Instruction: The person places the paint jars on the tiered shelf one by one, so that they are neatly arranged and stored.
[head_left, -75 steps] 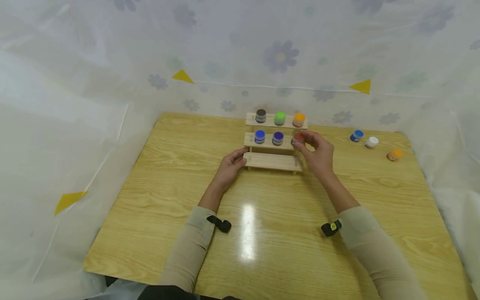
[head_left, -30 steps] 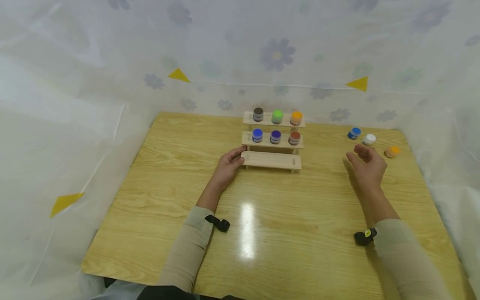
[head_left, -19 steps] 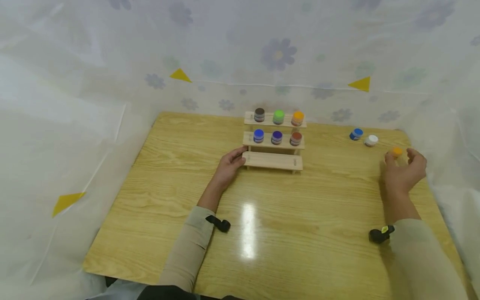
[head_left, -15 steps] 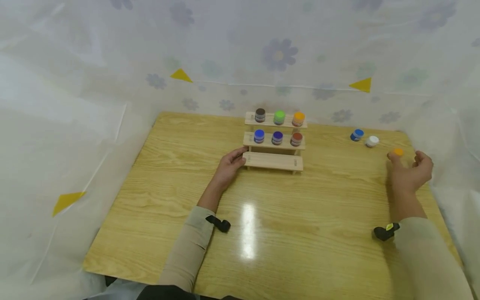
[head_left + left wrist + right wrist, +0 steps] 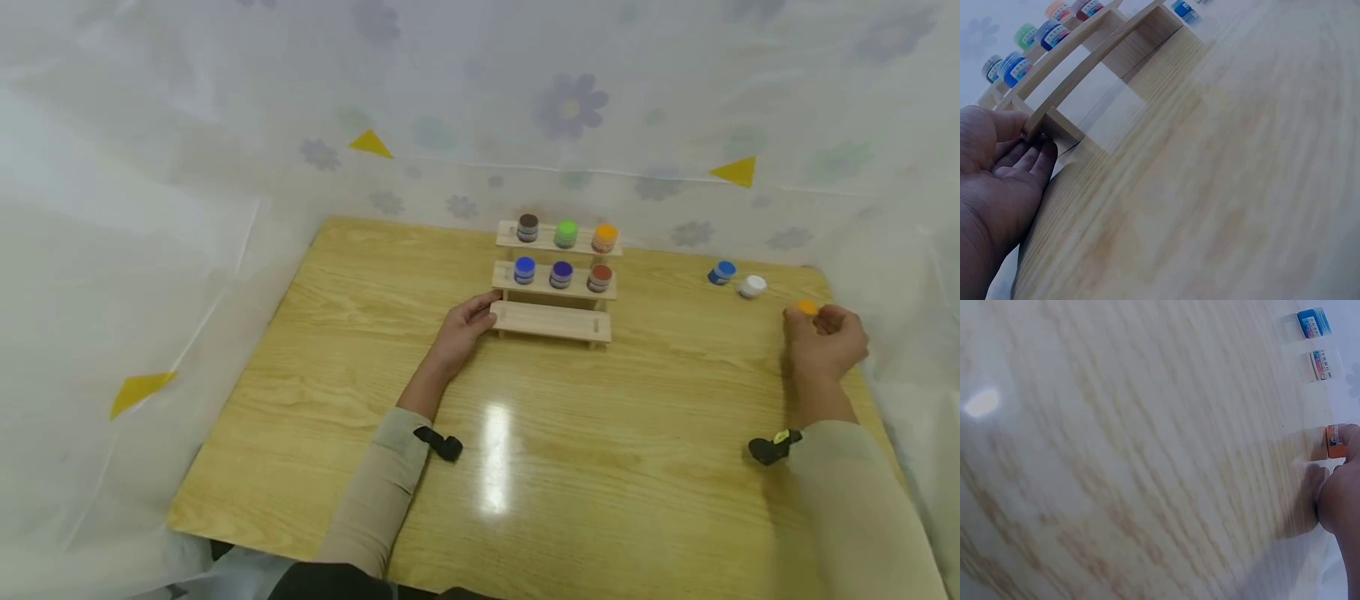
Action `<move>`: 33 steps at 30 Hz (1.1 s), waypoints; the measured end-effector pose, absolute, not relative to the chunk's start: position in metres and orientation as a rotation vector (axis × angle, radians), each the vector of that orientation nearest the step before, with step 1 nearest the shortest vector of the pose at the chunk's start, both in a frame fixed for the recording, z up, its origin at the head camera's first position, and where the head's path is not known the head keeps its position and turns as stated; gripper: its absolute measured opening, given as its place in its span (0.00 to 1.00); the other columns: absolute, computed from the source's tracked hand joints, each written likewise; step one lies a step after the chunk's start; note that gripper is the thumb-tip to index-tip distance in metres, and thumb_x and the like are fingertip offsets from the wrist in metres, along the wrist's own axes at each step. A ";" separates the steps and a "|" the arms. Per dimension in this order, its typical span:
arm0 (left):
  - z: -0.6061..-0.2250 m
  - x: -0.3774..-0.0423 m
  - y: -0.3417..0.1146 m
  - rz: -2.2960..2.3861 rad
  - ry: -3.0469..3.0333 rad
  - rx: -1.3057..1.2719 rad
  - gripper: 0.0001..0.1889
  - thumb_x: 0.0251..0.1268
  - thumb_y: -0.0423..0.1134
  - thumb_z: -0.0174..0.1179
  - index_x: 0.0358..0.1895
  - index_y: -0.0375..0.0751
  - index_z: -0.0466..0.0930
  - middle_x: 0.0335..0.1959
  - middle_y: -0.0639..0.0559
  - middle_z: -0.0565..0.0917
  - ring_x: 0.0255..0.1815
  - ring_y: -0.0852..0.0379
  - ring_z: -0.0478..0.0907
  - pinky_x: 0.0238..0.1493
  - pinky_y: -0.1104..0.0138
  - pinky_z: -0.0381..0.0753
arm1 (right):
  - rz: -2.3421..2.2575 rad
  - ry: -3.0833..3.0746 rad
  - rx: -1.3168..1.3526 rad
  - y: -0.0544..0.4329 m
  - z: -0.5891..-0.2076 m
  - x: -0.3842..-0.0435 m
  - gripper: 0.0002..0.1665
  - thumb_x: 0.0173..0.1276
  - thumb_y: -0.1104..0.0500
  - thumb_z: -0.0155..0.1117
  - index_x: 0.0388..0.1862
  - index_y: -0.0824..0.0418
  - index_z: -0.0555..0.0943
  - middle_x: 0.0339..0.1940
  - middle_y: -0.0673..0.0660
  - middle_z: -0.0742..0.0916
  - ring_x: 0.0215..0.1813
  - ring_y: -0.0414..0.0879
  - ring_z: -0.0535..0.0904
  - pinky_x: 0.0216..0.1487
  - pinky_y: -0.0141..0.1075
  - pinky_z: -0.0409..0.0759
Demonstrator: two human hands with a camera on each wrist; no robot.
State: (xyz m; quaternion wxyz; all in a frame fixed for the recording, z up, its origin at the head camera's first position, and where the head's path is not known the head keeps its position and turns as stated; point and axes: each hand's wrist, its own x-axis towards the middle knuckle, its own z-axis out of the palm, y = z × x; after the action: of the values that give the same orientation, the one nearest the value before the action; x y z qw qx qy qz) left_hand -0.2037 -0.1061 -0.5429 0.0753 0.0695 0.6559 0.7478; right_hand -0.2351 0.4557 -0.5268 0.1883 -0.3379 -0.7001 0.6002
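A three-tier wooden display rack (image 5: 551, 322) stands at the back middle of the table. My left hand (image 5: 459, 335) grips the left end of its lowest shelf, thumb above and fingers below, as the left wrist view shows. The middle shelf carries a blue paint jar (image 5: 524, 271), a purple one (image 5: 561, 275) and a red-brown one (image 5: 599, 278). Along the top sit a black-lidded jar (image 5: 528, 228), a green jar (image 5: 566, 234) and an orange jar (image 5: 604, 238). At the right, my right hand (image 5: 827, 346) pinches another orange paint jar (image 5: 806, 307), partly hidden by the thumb and fingers.
A blue paint jar (image 5: 722, 272) and a white paint jar (image 5: 752, 287) stand on the table (image 5: 600, 450) between the rack and my right hand. A pale flowered sheet (image 5: 450, 100) hangs close behind the table and along its sides.
My right hand let go of the red-brown jar on the middle shelf, moved right to the orange jar and closed its fingers on it. The left hand stayed on the rack.
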 end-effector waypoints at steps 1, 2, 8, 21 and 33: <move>-0.542 -0.204 -0.106 2.240 1.972 0.213 0.24 0.83 0.30 0.55 0.77 0.33 0.70 0.80 0.43 0.69 0.80 0.46 0.67 0.77 0.56 0.72 | 1.679 -1.973 -0.949 0.456 -0.527 -0.236 0.26 0.60 0.50 0.83 0.55 0.44 0.82 0.48 0.38 0.81 0.50 0.30 0.75 0.59 0.24 0.71; -0.542 -0.204 -0.107 2.239 1.974 0.214 0.24 0.83 0.30 0.55 0.77 0.33 0.70 0.80 0.43 0.69 0.80 0.46 0.67 0.77 0.56 0.71 | 1.672 -1.980 -0.950 0.455 -0.527 -0.237 0.24 0.61 0.50 0.83 0.54 0.44 0.82 0.47 0.38 0.81 0.48 0.30 0.75 0.57 0.24 0.72; -0.542 -0.205 -0.107 2.240 1.969 0.206 0.24 0.83 0.29 0.54 0.77 0.32 0.69 0.80 0.42 0.69 0.80 0.46 0.67 0.77 0.56 0.72 | 1.677 -1.984 -0.922 0.456 -0.528 -0.235 0.23 0.60 0.51 0.84 0.52 0.45 0.83 0.44 0.39 0.83 0.43 0.30 0.76 0.46 0.19 0.74; -0.543 -0.206 -0.106 2.224 1.985 0.221 0.25 0.83 0.30 0.54 0.78 0.32 0.69 0.80 0.42 0.69 0.80 0.46 0.67 0.77 0.55 0.71 | 1.583 -2.108 -0.718 0.438 -0.537 -0.221 0.29 0.62 0.51 0.83 0.60 0.54 0.85 0.44 0.41 0.84 0.43 0.32 0.79 0.44 0.20 0.77; -0.541 -0.205 -0.107 2.230 1.970 0.201 0.24 0.83 0.30 0.54 0.77 0.32 0.69 0.80 0.43 0.69 0.80 0.45 0.67 0.77 0.57 0.72 | 1.663 -2.164 -0.436 0.366 -0.518 -0.194 0.29 0.64 0.57 0.82 0.62 0.64 0.84 0.48 0.46 0.87 0.49 0.36 0.83 0.48 0.18 0.80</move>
State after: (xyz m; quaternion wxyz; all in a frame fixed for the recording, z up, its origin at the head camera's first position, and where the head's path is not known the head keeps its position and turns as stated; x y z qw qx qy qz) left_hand -0.2046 -0.1068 -0.5409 0.0794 0.0673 0.6584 0.7454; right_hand -0.1936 0.3663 -0.5181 0.1877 -0.1549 -0.7691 0.5910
